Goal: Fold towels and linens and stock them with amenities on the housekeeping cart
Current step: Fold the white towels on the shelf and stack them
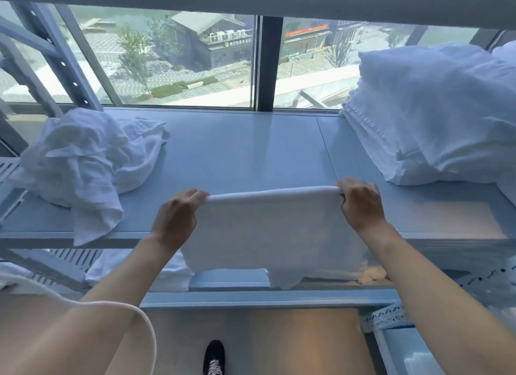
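A white towel (pixel 273 229) hangs doubled over in front of the shelf's front edge, its folded top edge stretched level between my hands. My left hand (pixel 176 215) pinches the top left corner and my right hand (pixel 361 204) pinches the top right corner. The towel's lower edge drops past the shelf's front lip, with one corner hanging lower at the right. A crumpled heap of white linen (pixel 83 162) lies on the shelf to the left. A tall stack of folded white towels (pixel 435 114) stands on the shelf at the right.
The pale blue shelf top (pixel 245 151) runs under a wide window (pixel 181 58). A lower shelf (pixel 251 293) holds more white linen (pixel 134 268). Metal rack uprights (pixel 55 58) slant at the left. Wooden floor and a black shoe (pixel 213 358) lie below.
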Action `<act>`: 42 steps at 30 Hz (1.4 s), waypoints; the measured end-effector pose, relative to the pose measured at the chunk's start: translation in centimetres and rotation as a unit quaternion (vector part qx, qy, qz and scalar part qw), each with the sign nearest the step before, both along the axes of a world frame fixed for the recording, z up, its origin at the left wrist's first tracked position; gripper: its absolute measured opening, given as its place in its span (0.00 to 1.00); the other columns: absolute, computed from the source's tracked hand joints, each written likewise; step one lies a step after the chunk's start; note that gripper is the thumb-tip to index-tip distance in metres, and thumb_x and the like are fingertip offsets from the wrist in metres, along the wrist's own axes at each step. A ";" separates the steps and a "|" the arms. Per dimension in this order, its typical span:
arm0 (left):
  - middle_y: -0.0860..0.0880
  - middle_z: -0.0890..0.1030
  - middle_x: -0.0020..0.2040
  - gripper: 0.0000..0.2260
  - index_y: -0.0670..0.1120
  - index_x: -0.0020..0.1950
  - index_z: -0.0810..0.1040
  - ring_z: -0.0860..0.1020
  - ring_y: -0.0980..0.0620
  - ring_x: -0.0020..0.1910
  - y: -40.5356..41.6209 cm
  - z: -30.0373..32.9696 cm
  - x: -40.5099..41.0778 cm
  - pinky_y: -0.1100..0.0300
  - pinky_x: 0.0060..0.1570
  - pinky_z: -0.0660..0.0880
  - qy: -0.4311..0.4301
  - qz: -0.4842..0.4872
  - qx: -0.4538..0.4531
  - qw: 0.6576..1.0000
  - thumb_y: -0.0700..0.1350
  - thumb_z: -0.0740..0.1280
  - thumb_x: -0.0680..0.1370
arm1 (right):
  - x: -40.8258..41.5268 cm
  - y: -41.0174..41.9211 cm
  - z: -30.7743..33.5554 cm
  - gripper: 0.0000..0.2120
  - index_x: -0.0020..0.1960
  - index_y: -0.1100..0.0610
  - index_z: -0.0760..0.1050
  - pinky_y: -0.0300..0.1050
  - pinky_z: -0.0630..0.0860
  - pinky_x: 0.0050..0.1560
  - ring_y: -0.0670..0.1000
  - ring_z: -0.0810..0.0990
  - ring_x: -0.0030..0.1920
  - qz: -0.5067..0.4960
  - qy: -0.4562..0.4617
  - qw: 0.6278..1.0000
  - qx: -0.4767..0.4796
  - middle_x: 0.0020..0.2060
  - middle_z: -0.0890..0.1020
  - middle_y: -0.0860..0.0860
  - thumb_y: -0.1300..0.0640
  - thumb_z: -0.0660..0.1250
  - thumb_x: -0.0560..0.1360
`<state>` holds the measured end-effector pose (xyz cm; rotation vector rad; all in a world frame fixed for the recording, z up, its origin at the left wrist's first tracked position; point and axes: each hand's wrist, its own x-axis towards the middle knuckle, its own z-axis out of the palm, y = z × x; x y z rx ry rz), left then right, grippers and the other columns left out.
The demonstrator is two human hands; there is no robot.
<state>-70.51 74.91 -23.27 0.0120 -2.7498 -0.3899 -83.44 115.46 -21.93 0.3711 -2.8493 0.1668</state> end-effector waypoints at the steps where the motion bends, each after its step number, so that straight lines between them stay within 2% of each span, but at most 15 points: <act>1: 0.46 0.81 0.46 0.22 0.46 0.58 0.81 0.80 0.39 0.44 -0.5 -0.2 -1.1 0.52 0.38 0.73 0.000 -0.005 0.003 1.000 0.27 0.64 0.71 | -0.9 -0.4 0.1 0.14 0.41 0.59 0.77 0.52 0.67 0.44 0.62 0.76 0.41 -0.007 -0.001 1.000 0.004 0.36 0.76 0.56 0.75 0.62 0.63; 5: 0.46 0.81 0.47 0.21 0.48 0.59 0.81 0.80 0.39 0.44 -2.2 -1.0 -5.7 0.50 0.40 0.76 -0.006 -0.021 0.018 1.000 0.30 0.60 0.72 | -3.7 -1.9 0.8 0.13 0.41 0.60 0.77 0.51 0.65 0.43 0.62 0.77 0.40 -0.027 0.001 0.999 0.025 0.36 0.77 0.56 0.75 0.61 0.64; 8: 0.46 0.82 0.48 0.22 0.48 0.59 0.81 0.81 0.38 0.45 -3.5 -1.2 -9.6 0.48 0.42 0.76 -0.012 -0.030 0.022 0.999 0.28 0.63 0.71 | -5.7 -2.9 1.6 0.13 0.40 0.60 0.75 0.49 0.62 0.42 0.63 0.77 0.39 -0.048 0.006 0.999 0.022 0.35 0.76 0.57 0.75 0.61 0.63; 11: 0.44 0.83 0.50 0.22 0.47 0.60 0.81 0.80 0.37 0.48 -4.5 -1.2 -13.1 0.47 0.46 0.75 0.020 -0.047 0.012 0.999 0.29 0.62 0.71 | -7.6 -3.6 1.7 0.13 0.40 0.59 0.75 0.50 0.63 0.44 0.62 0.77 0.41 -0.068 0.027 0.997 0.000 0.37 0.77 0.57 0.74 0.60 0.63; 13: 0.44 0.82 0.56 0.23 0.45 0.64 0.80 0.78 0.37 0.55 -4.9 -1.1 -14.8 0.44 0.52 0.74 0.043 -0.041 0.008 0.998 0.29 0.64 0.72 | -8.7 -4.1 1.2 0.15 0.47 0.58 0.78 0.52 0.65 0.48 0.62 0.78 0.47 -0.088 0.043 0.995 -0.015 0.43 0.80 0.57 0.73 0.61 0.67; 16: 0.42 0.79 0.64 0.24 0.42 0.68 0.77 0.75 0.37 0.61 -4.4 -1.2 -15.6 0.42 0.62 0.72 0.046 -0.052 -0.006 0.998 0.30 0.71 0.72 | -9.3 -4.7 -0.1 0.24 0.68 0.56 0.75 0.59 0.66 0.64 0.60 0.74 0.65 -0.094 0.021 0.995 -0.006 0.66 0.76 0.55 0.69 0.67 0.74; 19: 0.42 0.79 0.65 0.21 0.42 0.66 0.79 0.77 0.37 0.62 -1.9 -2.3 -14.1 0.42 0.63 0.73 0.023 -0.105 0.014 0.994 0.32 0.73 0.73 | -8.6 -5.6 -1.8 0.25 0.71 0.56 0.74 0.59 0.66 0.66 0.59 0.73 0.69 -0.014 -0.024 0.999 -0.028 0.72 0.74 0.55 0.67 0.69 0.75; 22: 0.43 0.78 0.68 0.17 0.44 0.67 0.79 0.77 0.38 0.63 2.0 -4.1 -11.4 0.43 0.64 0.73 -0.029 -0.171 0.013 0.985 0.41 0.71 0.78 | -6.1 -7.1 -3.8 0.20 0.69 0.55 0.76 0.55 0.68 0.64 0.57 0.73 0.70 0.096 -0.105 0.987 -0.072 0.72 0.74 0.52 0.60 0.70 0.78; 24: 0.45 0.73 0.73 0.20 0.48 0.71 0.75 0.73 0.40 0.69 4.6 -5.5 -9.8 0.42 0.67 0.70 -0.077 -0.189 -0.019 0.979 0.52 0.65 0.81 | -4.0 -7.8 -5.4 0.19 0.70 0.53 0.76 0.54 0.68 0.67 0.55 0.72 0.72 0.157 -0.136 0.975 -0.078 0.73 0.73 0.51 0.53 0.69 0.79; 28: 0.50 0.55 0.84 0.34 0.53 0.82 0.59 0.53 0.46 0.83 7.3 -7.6 -7.4 0.38 0.77 0.54 -0.160 -0.155 -0.090 0.971 0.68 0.51 0.80 | -1.1 -7.6 -7.6 0.32 0.79 0.50 0.65 0.55 0.55 0.79 0.51 0.57 0.81 0.211 -0.164 0.963 -0.035 0.81 0.61 0.48 0.37 0.61 0.80; 30: 0.50 0.51 0.84 0.36 0.53 0.83 0.55 0.48 0.47 0.83 7.6 -8.0 -6.3 0.38 0.78 0.51 -0.159 -0.151 -0.099 0.971 0.71 0.50 0.80 | 0.1 -7.0 -8.4 0.40 0.83 0.50 0.56 0.54 0.47 0.81 0.50 0.47 0.83 0.220 -0.158 0.963 0.000 0.83 0.52 0.46 0.31 0.59 0.78; 32: 0.50 0.50 0.84 0.37 0.53 0.84 0.54 0.48 0.47 0.83 7.9 -8.3 -5.1 0.38 0.78 0.51 -0.154 -0.152 -0.107 0.970 0.72 0.51 0.80 | 1.4 -6.6 -9.0 0.44 0.84 0.50 0.54 0.57 0.46 0.82 0.50 0.45 0.83 0.224 -0.145 0.963 0.011 0.84 0.50 0.46 0.29 0.60 0.76; 36: 0.50 0.52 0.84 0.37 0.53 0.84 0.54 0.50 0.45 0.83 8.2 -8.4 -3.0 0.36 0.77 0.56 -0.156 -0.147 -0.115 0.970 0.67 0.59 0.79 | 2.9 -6.1 -9.8 0.46 0.84 0.50 0.51 0.60 0.50 0.81 0.52 0.45 0.83 0.237 -0.134 0.962 0.021 0.84 0.49 0.48 0.30 0.62 0.74; 39: 0.49 0.59 0.83 0.35 0.52 0.82 0.62 0.60 0.43 0.81 8.6 -8.0 -2.1 0.36 0.73 0.63 -0.129 -0.141 -0.113 0.975 0.56 0.70 0.78 | 3.6 -5.5 -10.2 0.40 0.84 0.51 0.52 0.61 0.53 0.80 0.53 0.46 0.83 0.249 -0.128 0.960 0.022 0.84 0.50 0.49 0.45 0.62 0.76; 42: 0.49 0.65 0.80 0.40 0.50 0.79 0.68 0.66 0.43 0.78 8.4 -7.6 -1.3 0.37 0.71 0.68 -0.116 -0.149 -0.126 0.974 0.44 0.78 0.68 | 4.0 -4.3 -10.5 0.40 0.84 0.52 0.54 0.58 0.55 0.80 0.53 0.49 0.83 0.270 -0.106 0.957 0.015 0.84 0.53 0.50 0.58 0.63 0.74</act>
